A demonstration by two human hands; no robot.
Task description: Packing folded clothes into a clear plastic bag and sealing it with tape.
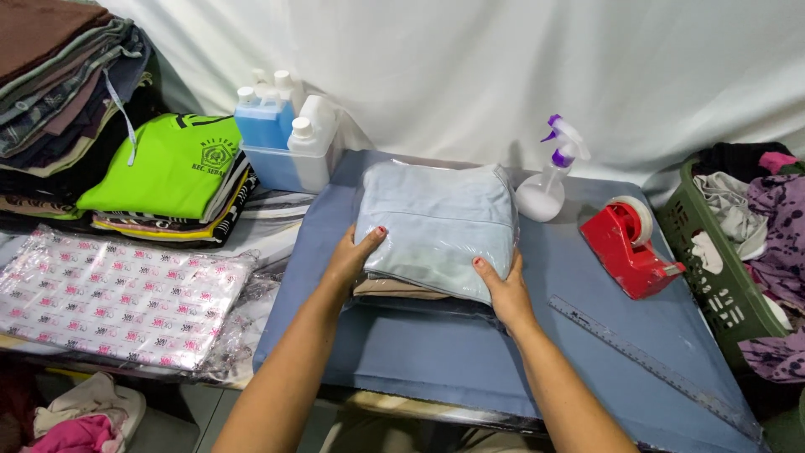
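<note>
A stack of folded clothes wrapped in a clear plastic bag (436, 222), pale blue on top with a tan layer beneath, lies in the middle of the blue-covered table (436, 352). My left hand (356, 256) grips the bundle's near left edge, thumb on top. On the near right corner, my right hand (503, 289) holds it the same way, fingers under the stack.
A red tape dispenser (629, 247) and a spray bottle (549, 184) stand right of the bundle. A metal ruler (654, 365) lies at the front right. Blue and white bottles in a tub (285, 138), folded clothes stacks (168, 172), patterned plastic bags (117, 298), a green laundry basket (725, 260).
</note>
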